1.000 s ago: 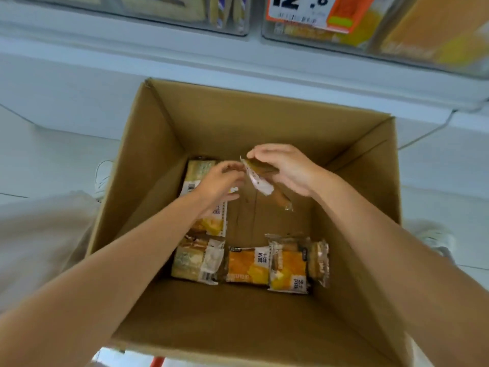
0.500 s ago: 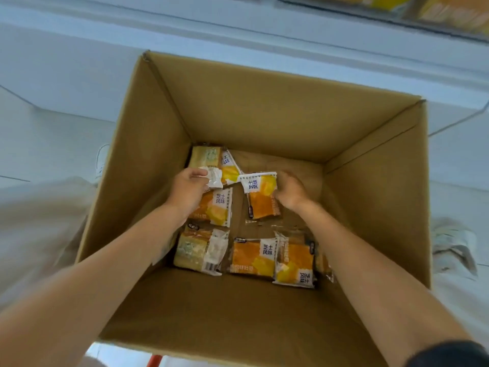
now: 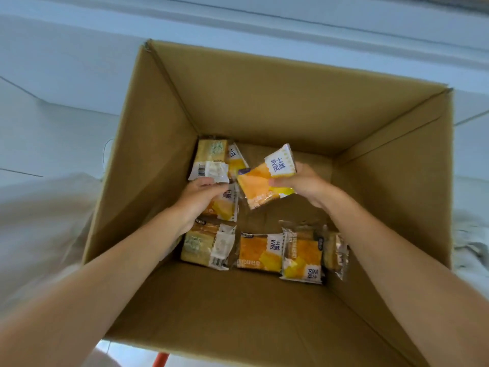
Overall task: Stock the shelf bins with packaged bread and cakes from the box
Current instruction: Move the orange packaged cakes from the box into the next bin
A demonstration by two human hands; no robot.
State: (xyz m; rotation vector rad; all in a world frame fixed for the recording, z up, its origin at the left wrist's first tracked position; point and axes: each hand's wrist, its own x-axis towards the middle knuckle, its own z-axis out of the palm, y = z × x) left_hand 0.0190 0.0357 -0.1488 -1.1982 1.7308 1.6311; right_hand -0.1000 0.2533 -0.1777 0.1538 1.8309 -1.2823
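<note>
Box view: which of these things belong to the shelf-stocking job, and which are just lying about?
Job: cardboard box; orange packet held by the right hand; pale packet pinched by the left hand; loose packets on the box floor.
Lying about: beige cloth at left; orange-red object below the box; white floor.

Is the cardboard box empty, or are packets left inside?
Not empty: packets lie on the box floor; left hand and right hand each grip one.

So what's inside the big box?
The box holds wrapped cakes: a row along the near side, more at the far left. The right hand holds an orange packet, the left hand pinches a pale packet. Anything beneath the packets is covered.
</note>
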